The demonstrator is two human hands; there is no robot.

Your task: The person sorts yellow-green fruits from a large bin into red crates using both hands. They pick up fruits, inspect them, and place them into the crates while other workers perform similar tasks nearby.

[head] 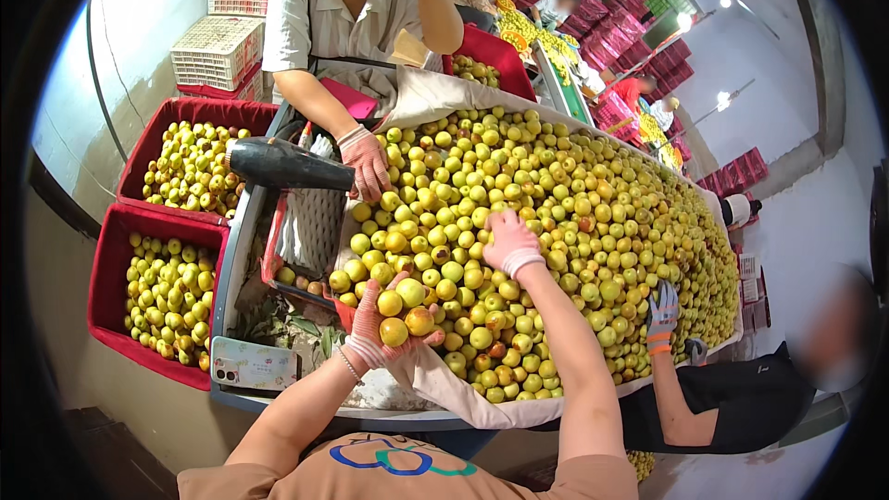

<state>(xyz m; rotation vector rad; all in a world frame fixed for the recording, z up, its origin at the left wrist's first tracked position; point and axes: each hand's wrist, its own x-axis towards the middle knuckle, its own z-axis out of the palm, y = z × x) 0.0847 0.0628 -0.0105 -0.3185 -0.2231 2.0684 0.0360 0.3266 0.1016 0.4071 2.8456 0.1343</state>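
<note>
A large heap of small yellow-green round fruits (576, 222), some with brown patches, covers a cloth-lined table. My left hand (389, 326), in a pink-and-white striped glove, is palm up at the near left edge of the heap and cradles several of the fruits (394, 331). My right hand (512, 243), in a similar glove, reaches over the middle of the heap with its fingertips down on the fruits; whether it grips one cannot be told.
Two red-lined crates of fruit (104, 285) (146, 146) stand at left. A black hair-dryer-shaped device (292, 164) juts over foam netting (309, 222). A phone (253, 363) lies on the near left rim. A masked co-worker's gloved hand (364, 161) and another's grey glove (663, 312) touch the heap.
</note>
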